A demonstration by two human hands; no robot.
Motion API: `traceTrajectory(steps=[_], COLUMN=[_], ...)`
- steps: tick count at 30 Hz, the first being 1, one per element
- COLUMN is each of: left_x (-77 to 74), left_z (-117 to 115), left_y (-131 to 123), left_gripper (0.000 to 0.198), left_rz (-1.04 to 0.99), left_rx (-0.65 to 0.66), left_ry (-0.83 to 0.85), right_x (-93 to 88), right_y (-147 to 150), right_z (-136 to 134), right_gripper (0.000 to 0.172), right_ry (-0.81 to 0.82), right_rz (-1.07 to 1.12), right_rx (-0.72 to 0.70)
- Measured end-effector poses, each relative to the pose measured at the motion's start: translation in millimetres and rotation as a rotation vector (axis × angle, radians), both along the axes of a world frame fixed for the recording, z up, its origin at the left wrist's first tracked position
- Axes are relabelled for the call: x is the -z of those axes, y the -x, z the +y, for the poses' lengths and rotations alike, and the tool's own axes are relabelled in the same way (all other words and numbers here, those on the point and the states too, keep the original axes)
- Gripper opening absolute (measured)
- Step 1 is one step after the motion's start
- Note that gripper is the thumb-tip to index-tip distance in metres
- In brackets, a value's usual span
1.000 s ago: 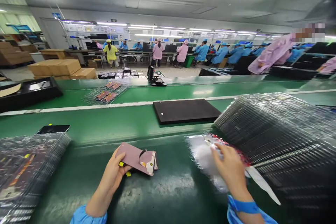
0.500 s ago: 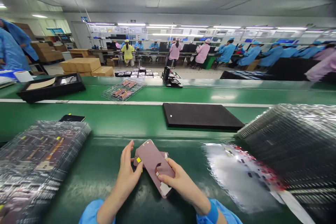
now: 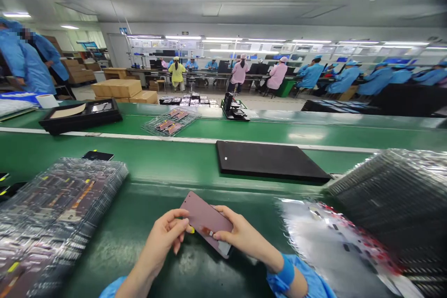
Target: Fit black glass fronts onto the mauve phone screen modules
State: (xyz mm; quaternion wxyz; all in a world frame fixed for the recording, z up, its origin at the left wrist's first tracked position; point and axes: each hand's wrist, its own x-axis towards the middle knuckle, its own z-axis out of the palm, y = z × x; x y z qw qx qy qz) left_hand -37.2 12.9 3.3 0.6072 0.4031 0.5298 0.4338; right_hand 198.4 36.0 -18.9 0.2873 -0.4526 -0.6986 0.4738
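A flat, phone-shaped panel [image 3: 199,212] with a dull pink face is held tilted above the green bench. My right hand [image 3: 232,230] grips its right edge, thumb pressing on the face beside a small white connector. At the panel's left edge, the thumb and fingertips of my left hand [image 3: 170,230] come together in a pinch. A yellow tab [image 3: 192,230] shows right by those fingertips; whether they hold it or the panel's edge is hidden.
Stacked clear trays with similar panels [image 3: 75,200] lie left. A black flat slab [image 3: 267,160] lies ahead. To the right are a clear plastic sheet [image 3: 310,237] and a tall stack of clear trays [image 3: 387,195]. A black bin [image 3: 82,118] stands far left.
My left hand has gone from spread fingers to a pinch at the panel's edge. The yellow square on the panel's face no longer shows, nor does the piece behind the panel.
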Motion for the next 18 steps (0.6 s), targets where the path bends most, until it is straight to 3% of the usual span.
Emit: traceTrajectory(steps=[5,10,14,18], left_x=[-15.5,-18.9,-16.2,-7.4], left_z=[-7.0,-3.4,27.1,90.3], left_y=[47.7,75.7,64.0,28.9], left_gripper=[0.052,0.040,0.032,0.020], left_rz=[0.150,0.349,0.575,0.763], left_rx=[-0.220,-0.271,-0.105,0.091], left_ry=[-0.074,-0.148,-0.306,-0.531], right_x=[24.2,48.1,63.4,80.1], right_y=[-9.3,-10.4,-12.2,-18.4], right_z=[36.7,51.9,52.0,55.6], right_gripper=[0.047,0.042,0.041,0.031], right_ry=[-0.049,-0.191,-0.322,-0.397], right_rz=[-0.184,-0.293,-0.281,-0.234], right_rx=[0.010,0.071,0.177,0.351])
